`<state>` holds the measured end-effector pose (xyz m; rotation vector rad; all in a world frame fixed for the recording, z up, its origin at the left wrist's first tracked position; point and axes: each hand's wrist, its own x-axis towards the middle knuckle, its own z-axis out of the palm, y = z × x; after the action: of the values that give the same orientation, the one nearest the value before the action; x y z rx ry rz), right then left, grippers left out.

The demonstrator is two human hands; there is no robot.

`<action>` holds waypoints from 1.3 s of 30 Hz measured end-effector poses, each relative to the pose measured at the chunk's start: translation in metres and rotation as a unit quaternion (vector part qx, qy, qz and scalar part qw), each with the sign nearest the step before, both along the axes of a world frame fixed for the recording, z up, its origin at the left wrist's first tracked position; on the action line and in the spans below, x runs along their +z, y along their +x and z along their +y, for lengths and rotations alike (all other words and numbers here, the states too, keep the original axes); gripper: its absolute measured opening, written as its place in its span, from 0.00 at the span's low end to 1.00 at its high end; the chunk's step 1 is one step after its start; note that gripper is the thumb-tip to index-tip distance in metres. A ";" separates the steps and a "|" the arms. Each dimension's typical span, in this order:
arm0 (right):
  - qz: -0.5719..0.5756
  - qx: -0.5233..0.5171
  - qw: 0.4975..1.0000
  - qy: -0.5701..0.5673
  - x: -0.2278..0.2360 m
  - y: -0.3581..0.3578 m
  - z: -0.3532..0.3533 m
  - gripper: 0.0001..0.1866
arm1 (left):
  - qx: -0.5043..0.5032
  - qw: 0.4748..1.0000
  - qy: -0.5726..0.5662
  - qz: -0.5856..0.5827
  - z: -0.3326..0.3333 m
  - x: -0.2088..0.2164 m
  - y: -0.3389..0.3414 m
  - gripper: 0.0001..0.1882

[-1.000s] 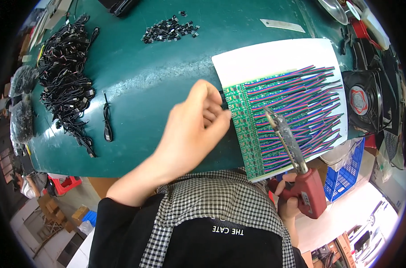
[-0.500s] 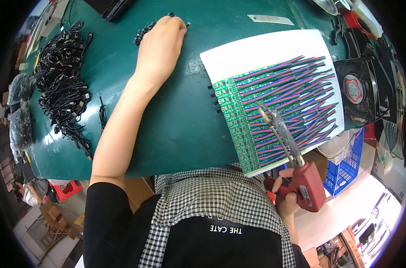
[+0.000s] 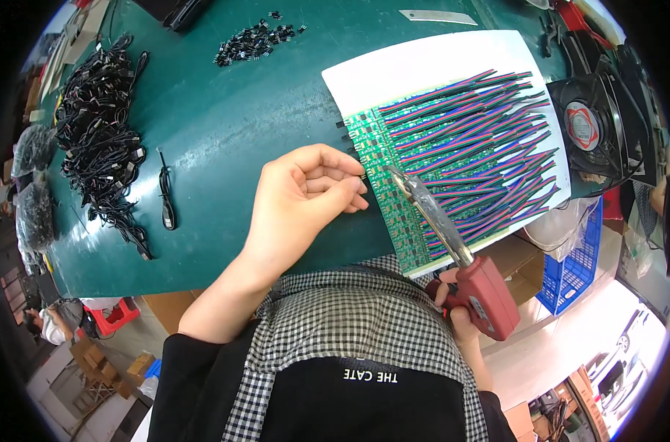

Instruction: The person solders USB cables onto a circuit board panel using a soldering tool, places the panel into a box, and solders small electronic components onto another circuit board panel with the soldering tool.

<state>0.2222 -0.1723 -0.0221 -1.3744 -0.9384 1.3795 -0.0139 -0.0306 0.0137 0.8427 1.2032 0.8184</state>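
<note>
My left hand (image 3: 302, 199) is at the left edge of a green circuit board panel (image 3: 394, 214), its fingers curled and pinching a small black connector (image 3: 363, 176), mostly hidden by the fingertips. My right hand (image 3: 460, 313) grips a dark red soldering gun (image 3: 489, 295). The gun's metal tip points up and left, over the left part of the panel close to my left fingertips. Rows of black, red and blue wires (image 3: 482, 140) run rightward from the panel. Several black connectors jut from its upper left edge. Under it lies a white sheet (image 3: 438, 62).
A pile of small black connectors (image 3: 250, 43) lies at the far side of the green table (image 3: 210, 147). Bundled black cables (image 3: 99, 125) cover the left, with one coiled cable (image 3: 166, 195) beside them. A flat blade (image 3: 438, 17) and a black fan (image 3: 585, 125) are at the right.
My left hand has come from the connector pile toward me and right, to the panel's edge. The soldering gun has shifted left, its tip now over the panel's left part.
</note>
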 end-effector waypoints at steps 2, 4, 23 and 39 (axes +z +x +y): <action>-0.015 0.030 0.999 0.013 0.002 -0.002 0.003 0.37 | 0.005 0.999 0.029 0.015 0.000 -0.001 0.005 0.05; -0.030 0.059 0.997 0.025 0.004 -0.004 0.005 0.36 | 0.007 0.998 0.045 0.034 0.001 -0.001 0.008 0.04; -0.162 0.110 0.974 0.112 -0.031 0.015 -0.011 0.38 | 0.043 0.998 0.049 -0.008 0.003 -0.011 0.013 0.11; -0.186 0.072 0.974 0.106 -0.020 0.018 -0.016 0.33 | 0.038 0.998 0.036 -0.020 0.004 -0.012 0.011 0.11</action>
<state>0.2402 -0.1878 -0.0419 -1.4474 -1.4138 1.1045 -0.0031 -0.0262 0.0016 0.8400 1.1819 0.9414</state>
